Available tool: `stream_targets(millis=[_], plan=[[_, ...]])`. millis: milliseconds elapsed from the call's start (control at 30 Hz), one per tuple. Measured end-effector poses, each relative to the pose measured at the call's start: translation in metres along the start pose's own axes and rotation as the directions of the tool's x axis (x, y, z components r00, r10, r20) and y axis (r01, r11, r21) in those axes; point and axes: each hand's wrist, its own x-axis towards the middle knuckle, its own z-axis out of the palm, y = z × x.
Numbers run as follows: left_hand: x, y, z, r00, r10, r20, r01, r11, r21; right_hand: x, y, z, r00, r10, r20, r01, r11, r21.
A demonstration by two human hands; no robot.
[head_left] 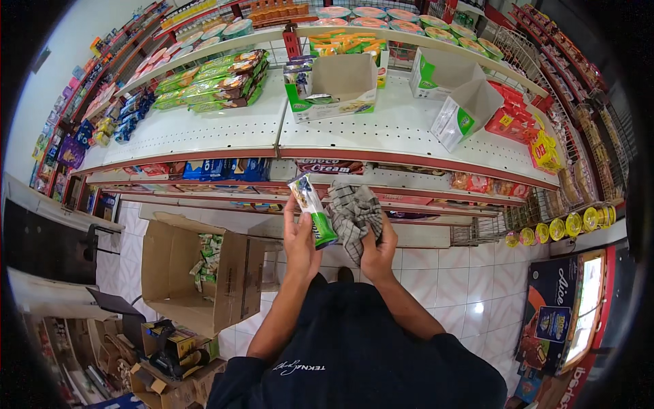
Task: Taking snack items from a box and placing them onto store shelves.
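My left hand (300, 240) grips a Fitbar snack bar (312, 212) in a white and green wrapper, tilted upright in front of my body. Close beside it, my right hand (379, 250) clutches a crumpled grey checked cloth (353, 217). Past both hands runs a white perforated shelf (347, 138) with a red front edge. On it stands an opened Fitbar display box (334, 102) with a few wrapped bars at its left side. Two more display boxes, one upright (439, 76) and one tipped (462, 115), are farther right.
Green biscuit packs (219, 82) are stacked on the shelf's left half. Red packets (513, 115) lie at its right end. A large open cardboard box (179, 266) holding many small green packets is at my left. A freezer (557, 307) stands at the right.
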Motion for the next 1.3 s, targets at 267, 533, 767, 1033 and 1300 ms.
stream_targets(millis=[267,533,767,1033,1300], plan=[[-0.010,-0.022,-0.034,0.990,-0.108,0.091,0.074,0.945,0.318,0.003,-0.005,0.012,0.960,-0.126,0.250,0.172,0.970,-0.172],[0.001,-0.008,-0.015,0.982,0.056,0.179,-0.102,0.960,0.261,-0.023,0.002,0.025,0.927,-0.135,0.351,0.188,0.975,-0.121],[-0.018,-0.035,-0.042,0.982,-0.118,0.149,0.073,0.958,0.278,0.011,0.007,0.020,0.934,-0.185,0.305,0.226,0.968,-0.107],[0.006,0.002,-0.017,0.976,0.072,0.207,-0.091,0.992,0.084,-0.021,0.001,0.032,0.896,-0.103,0.431,0.157,0.983,-0.091],[-0.010,-0.021,-0.018,0.967,-0.022,0.254,-0.038,0.972,0.230,0.001,0.011,0.039,0.981,-0.027,0.191,0.035,0.999,-0.038]])
